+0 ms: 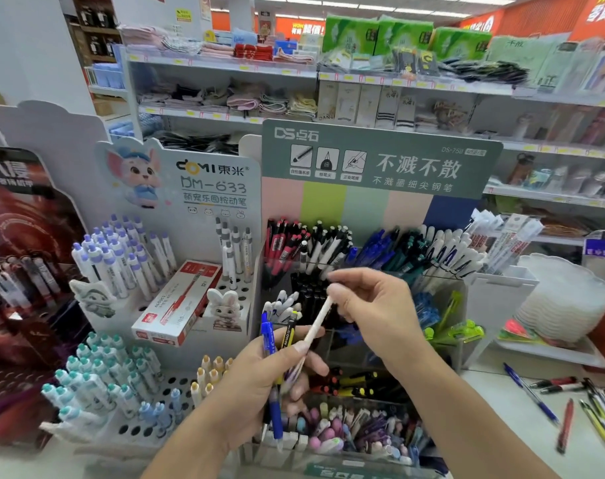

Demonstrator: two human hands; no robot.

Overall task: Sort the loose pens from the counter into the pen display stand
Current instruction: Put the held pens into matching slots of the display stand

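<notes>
We hold a slim white pen point(316, 323) slantwise in front of the clear acrylic pen display stand point(442, 299), its upper end pinched between the thumb and fingertips of our right hand point(370, 305), its lower end running down into our left hand point(259, 385). That left hand has its fingers curled round a small bundle: a blue pen point(271, 375), a black-and-yellow pen point(289, 335) and the white one's lower part. The two hands and the bundle cover much of the stand's middle compartments. Behind them the upper row holds red-and-black pens point(280, 247), black-and-white pens point(323, 247), dark blue pens point(380, 247) and white pens point(446, 250), all leaning; the lowest tray holds pastel pink and purple pens point(342, 430). To the left stands a white cardboard stand point(221, 181) with lilac-capped pens point(121, 254) and teal-capped pens point(100, 371) set in round holes, and a red-and-white pen box point(180, 302) lying across it. On the white counter point(501, 402) to the right lie loose pens point(570, 402), blue, red and black, well apart from our hands. Store shelves point(363, 81) of goods rise behind.
</notes>
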